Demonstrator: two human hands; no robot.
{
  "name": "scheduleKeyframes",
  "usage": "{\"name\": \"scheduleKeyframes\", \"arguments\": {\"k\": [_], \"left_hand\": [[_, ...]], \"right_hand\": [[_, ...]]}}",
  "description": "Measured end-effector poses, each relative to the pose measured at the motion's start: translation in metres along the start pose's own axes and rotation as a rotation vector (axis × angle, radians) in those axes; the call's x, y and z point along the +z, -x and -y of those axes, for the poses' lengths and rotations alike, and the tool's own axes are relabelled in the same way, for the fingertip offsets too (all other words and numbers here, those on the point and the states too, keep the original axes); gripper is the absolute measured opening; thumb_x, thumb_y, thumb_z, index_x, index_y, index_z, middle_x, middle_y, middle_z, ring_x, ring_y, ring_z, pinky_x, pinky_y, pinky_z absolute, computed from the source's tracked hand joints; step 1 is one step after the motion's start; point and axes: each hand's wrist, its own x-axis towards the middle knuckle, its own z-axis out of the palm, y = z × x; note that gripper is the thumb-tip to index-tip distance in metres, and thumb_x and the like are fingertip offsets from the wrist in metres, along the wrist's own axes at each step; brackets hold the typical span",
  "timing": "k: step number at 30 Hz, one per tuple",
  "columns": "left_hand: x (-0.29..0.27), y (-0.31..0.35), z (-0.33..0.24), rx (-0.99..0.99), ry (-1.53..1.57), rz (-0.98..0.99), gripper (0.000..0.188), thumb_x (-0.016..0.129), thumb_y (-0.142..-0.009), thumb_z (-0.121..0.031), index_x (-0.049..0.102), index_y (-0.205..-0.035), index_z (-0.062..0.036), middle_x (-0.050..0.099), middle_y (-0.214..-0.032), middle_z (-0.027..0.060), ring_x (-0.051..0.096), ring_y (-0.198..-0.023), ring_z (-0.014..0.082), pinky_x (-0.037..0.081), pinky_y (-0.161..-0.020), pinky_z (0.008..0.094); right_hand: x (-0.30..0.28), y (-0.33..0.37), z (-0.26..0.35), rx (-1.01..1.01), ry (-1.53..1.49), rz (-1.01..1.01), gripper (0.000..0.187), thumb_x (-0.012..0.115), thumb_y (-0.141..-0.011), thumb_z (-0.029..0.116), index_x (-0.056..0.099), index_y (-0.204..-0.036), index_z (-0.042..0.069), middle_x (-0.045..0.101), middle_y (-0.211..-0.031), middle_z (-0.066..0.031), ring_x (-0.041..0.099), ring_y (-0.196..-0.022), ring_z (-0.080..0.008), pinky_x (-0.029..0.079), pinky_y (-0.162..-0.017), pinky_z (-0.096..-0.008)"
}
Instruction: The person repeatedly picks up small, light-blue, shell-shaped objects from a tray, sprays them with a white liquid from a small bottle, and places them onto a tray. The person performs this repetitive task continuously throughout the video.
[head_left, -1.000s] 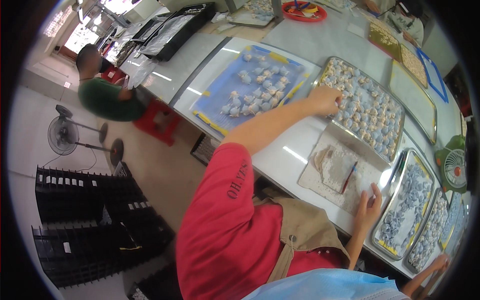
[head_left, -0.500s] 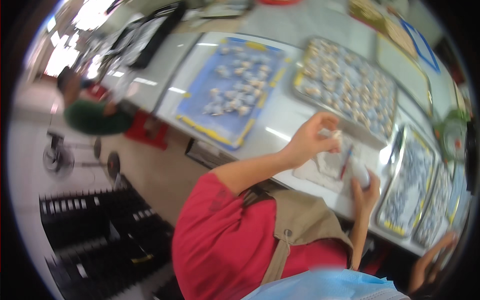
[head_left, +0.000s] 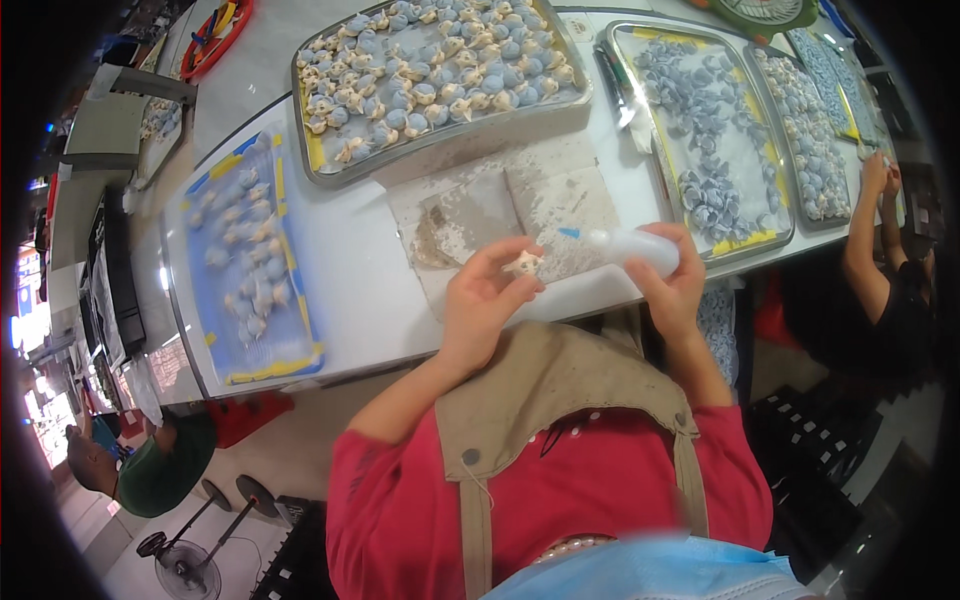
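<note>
Between thumb and fingertips, my left hand (head_left: pixel 487 300) pinches a small cream-coloured figurine piece (head_left: pixel 523 264). My right hand (head_left: pixel 672 283) is wrapped round a white squeeze bottle (head_left: pixel 640 248). The bottle lies tilted nearly level, its blue nozzle tip (head_left: pixel 569 233) pointing left toward the piece but apart from it. Beneath both hands is a stained, unfolded cardboard sheet (head_left: pixel 560 200) on the white table (head_left: pixel 370 290). Just beyond it stands a metal tray (head_left: pixel 340 172) filled with small cream and blue-grey figurines.
A blue board (head_left: pixel 215 310) with more figurines lies at the left. To the right, a tray (head_left: pixel 655 120) holds blue-grey petal-like parts, beside another tray of figurines (head_left: pixel 815 150). A co-worker's hands (head_left: pixel 880 175) are at the far right; another person (head_left: pixel 165 465) is at the lower left.
My view has swung to the right. The bottle has come from upright to nearly level, its nozzle now toward the piece. My left hand still pinches the small piece.
</note>
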Motion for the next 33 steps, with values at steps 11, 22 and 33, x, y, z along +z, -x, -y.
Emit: {"name": "scheduleKeyframes", "arguments": {"k": [11, 22, 33], "left_hand": [[-0.009, 0.002, 0.002, -0.047, 0.170, -0.017, 0.020, 0.054, -0.089, -0.007, 0.047, -0.107, -0.0052, 0.055, -0.108, 0.0076, 0.053, -0.083, 0.0128, 0.045, -0.072, 0.0243], [-0.002, 0.005, -0.008, -0.160, 0.244, 0.046, 0.031, 0.059, -0.086, -0.010, 0.049, -0.115, -0.0033, 0.057, -0.109, 0.0086, 0.059, -0.094, 0.0186, 0.048, -0.076, 0.0241], [-0.001, 0.005, -0.006, -0.050, 0.046, -0.039, 0.035, 0.056, -0.085, -0.001, 0.048, -0.119, 0.0008, 0.059, -0.110, 0.0091, 0.060, -0.089, 0.0143, 0.046, -0.071, 0.0250]], "right_hand": [[0.003, 0.002, 0.009, -0.017, -0.093, 0.032, 0.031, 0.068, -0.079, 0.005, 0.051, -0.104, 0.002, 0.059, -0.094, -0.0043, 0.055, -0.083, -0.0088, 0.044, -0.073, -0.0219], [0.007, 0.005, 0.010, -0.030, -0.071, 0.045, 0.030, 0.067, -0.079, 0.006, 0.052, -0.104, 0.001, 0.057, -0.096, -0.0047, 0.055, -0.084, -0.0094, 0.044, -0.074, -0.0223], [-0.001, 0.006, 0.008, -0.210, 0.097, 0.011, 0.031, 0.069, -0.077, 0.013, 0.052, -0.100, 0.000, 0.056, -0.086, -0.0061, 0.054, -0.072, -0.0103, 0.043, -0.062, -0.0223]]}}
